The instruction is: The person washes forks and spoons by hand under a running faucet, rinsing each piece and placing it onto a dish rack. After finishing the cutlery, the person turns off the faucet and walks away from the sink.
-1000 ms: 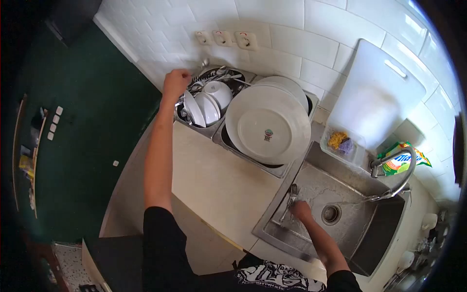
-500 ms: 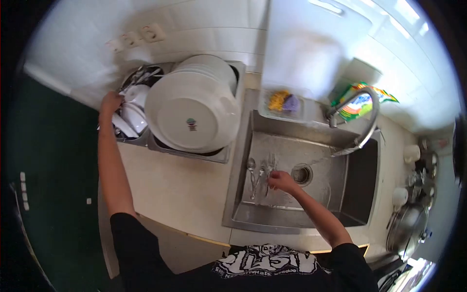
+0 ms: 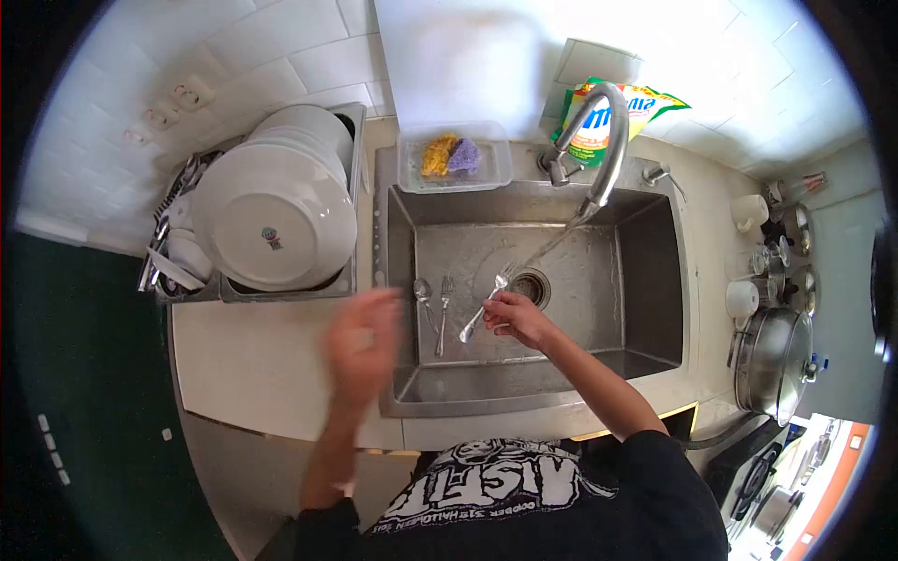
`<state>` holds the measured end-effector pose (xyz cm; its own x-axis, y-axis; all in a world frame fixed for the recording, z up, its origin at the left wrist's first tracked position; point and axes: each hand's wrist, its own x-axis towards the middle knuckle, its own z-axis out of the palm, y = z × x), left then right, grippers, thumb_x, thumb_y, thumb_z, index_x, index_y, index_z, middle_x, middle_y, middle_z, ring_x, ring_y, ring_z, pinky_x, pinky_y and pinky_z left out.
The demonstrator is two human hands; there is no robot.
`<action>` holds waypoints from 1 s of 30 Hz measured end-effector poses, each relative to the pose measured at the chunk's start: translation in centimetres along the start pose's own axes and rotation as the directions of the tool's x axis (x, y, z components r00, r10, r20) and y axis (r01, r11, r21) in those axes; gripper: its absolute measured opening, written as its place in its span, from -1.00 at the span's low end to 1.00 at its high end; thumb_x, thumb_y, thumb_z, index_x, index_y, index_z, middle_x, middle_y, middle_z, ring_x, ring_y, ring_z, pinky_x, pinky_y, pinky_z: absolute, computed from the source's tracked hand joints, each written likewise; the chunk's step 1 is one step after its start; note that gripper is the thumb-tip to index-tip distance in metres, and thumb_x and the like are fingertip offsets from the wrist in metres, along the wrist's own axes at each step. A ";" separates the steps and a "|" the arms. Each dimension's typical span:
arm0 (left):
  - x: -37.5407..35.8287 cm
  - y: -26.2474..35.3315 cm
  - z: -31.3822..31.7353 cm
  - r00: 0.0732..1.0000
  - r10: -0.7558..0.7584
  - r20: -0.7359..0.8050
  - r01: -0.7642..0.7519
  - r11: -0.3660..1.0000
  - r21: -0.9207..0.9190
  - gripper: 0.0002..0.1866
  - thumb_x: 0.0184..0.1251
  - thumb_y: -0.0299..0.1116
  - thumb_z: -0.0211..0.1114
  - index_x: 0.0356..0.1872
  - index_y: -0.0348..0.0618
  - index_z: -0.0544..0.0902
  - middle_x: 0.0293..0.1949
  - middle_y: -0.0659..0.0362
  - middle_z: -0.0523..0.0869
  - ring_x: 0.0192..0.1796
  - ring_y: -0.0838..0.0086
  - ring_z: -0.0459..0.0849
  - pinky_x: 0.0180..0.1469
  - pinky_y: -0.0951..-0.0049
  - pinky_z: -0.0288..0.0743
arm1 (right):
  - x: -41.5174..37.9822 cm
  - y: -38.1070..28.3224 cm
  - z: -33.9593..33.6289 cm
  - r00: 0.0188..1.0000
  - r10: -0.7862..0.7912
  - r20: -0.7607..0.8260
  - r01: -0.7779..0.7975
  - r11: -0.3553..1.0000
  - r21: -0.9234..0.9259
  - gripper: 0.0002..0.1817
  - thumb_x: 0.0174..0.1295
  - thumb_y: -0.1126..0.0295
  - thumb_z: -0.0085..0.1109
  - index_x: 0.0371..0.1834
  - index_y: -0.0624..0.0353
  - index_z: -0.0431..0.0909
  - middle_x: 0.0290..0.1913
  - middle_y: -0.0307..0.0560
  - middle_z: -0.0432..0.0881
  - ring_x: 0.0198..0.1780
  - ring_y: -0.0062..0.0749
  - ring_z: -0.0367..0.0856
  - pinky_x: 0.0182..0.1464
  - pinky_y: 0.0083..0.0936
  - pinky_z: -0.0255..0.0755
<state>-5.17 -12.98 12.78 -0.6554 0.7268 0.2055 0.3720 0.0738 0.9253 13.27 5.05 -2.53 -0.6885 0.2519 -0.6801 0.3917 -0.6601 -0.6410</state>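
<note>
My right hand [image 3: 517,318] holds a fork [image 3: 484,304] over the steel sink [image 3: 645,280], its tines up under the water running from the tap [image 3: 599,150]. A spoon [image 3: 423,294] and a second fork [image 3: 442,313] lie on the sink floor to the left of it. My left hand [image 3: 363,344] is blurred, fingers apart and holding nothing, above the counter edge at the sink's left rim.
A dish rack [image 3: 351,187] with large white plates [image 3: 267,220], bowls and cutlery stands at the left. A clear tub with sponges [image 3: 452,157] sits behind the sink beside a soap pouch [image 3: 608,107]. A steel pot [image 3: 772,360] and cups stand at the right.
My left hand has left the dish rack and swung right to the sink's edge. My right hand has lifted a fork from the sink floor into the water stream.
</note>
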 end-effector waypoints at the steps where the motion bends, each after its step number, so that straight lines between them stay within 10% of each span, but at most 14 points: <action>1: -0.1 -1.0 4.2 0.982 -0.122 0.142 0.103 0.986 0.133 -0.75 0.23 -0.44 0.13 -0.09 -0.30 0.52 -0.17 -0.04 0.63 -0.12 0.23 0.63 -0.08 0.33 0.49 | -0.2 0.1 -0.2 1.000 -0.010 0.006 0.010 0.999 0.038 -0.79 0.19 0.19 0.13 -0.35 0.08 0.45 -0.39 -0.30 0.51 -0.34 -0.63 0.50 -0.29 -0.61 0.35; 3: -0.8 -6.3 11.2 0.979 0.021 0.202 -0.087 0.942 0.323 -0.68 0.24 -0.33 0.13 -0.03 -0.28 0.51 -0.15 -0.12 0.62 -0.18 0.10 0.63 -0.14 0.26 0.49 | -0.4 0.6 -0.6 0.999 -0.033 0.024 0.030 0.992 0.119 -0.80 0.19 0.18 0.14 -0.35 0.06 0.44 -0.39 -0.33 0.49 -0.33 -0.65 0.47 -0.28 -0.61 0.33; 5: -0.2 -9.8 15.1 0.821 -0.312 0.478 0.012 0.847 0.531 -0.74 0.29 -0.32 0.08 -0.14 -0.28 0.56 -0.35 0.01 0.67 -0.39 0.23 0.65 -0.32 0.31 0.50 | 0.4 1.5 -1.4 0.998 -0.059 -0.007 0.059 0.985 0.163 -0.80 0.19 0.18 0.14 -0.34 0.05 0.46 -0.38 -0.33 0.47 -0.32 -0.65 0.46 -0.27 -0.61 0.33; 9: 1.5 -10.8 16.4 0.686 -0.404 0.605 0.398 0.905 0.153 -0.77 0.32 -0.34 0.04 -0.26 -0.28 0.59 -0.56 0.19 0.60 -0.60 0.51 0.53 -0.51 0.46 0.42 | 1.2 0.5 -4.1 0.990 -0.070 -0.121 0.066 0.997 -0.042 -0.81 0.18 0.20 0.14 -0.32 0.06 0.49 -0.36 -0.31 0.49 -0.27 -0.61 0.47 -0.23 -0.61 0.33; 18: -0.2 -10.7 15.6 0.739 -0.473 0.480 0.527 0.850 0.026 -0.78 0.31 -0.36 0.06 -0.33 -0.28 0.62 -0.59 0.26 0.57 -0.64 0.65 0.45 -0.61 0.58 0.31 | 5.5 0.7 -6.5 0.948 -0.249 -0.199 0.316 0.818 0.481 -0.81 0.19 0.34 0.15 -0.25 0.24 0.50 -0.26 -0.11 0.56 -0.23 -0.44 0.54 -0.17 -0.51 0.49; 24: -0.6 -10.7 15.2 0.653 -0.512 0.558 0.604 0.797 0.025 -0.78 0.30 -0.35 0.08 -0.33 -0.28 0.62 -0.59 0.29 0.55 -0.63 0.65 0.43 -0.59 0.59 0.29 | 1.7 -2.5 -5.9 0.972 -0.123 -0.200 0.130 0.991 0.023 -0.83 0.17 0.39 0.16 -0.25 0.24 0.53 -0.33 -0.18 0.58 -0.37 -0.55 0.56 -0.28 -0.64 0.52; 30: -0.2 -11.7 17.1 0.647 -0.449 0.616 0.554 0.832 0.025 -0.77 0.31 -0.33 0.07 -0.33 -0.26 0.63 -0.56 0.28 0.57 -0.57 0.65 0.44 -0.53 0.59 0.32 | 0.0 -5.8 -8.8 0.920 -0.313 -0.238 0.198 0.892 -0.407 -0.80 0.10 0.40 0.22 -0.30 0.33 0.59 -0.48 -0.14 0.60 -0.44 -0.55 0.60 -0.39 -0.68 0.50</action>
<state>1.84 -2.31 -3.54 -0.1867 0.8577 -0.4791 -0.0372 0.4811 0.8758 16.37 15.10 -1.95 -0.6103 0.6065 -0.5096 0.4617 -0.2504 -0.8509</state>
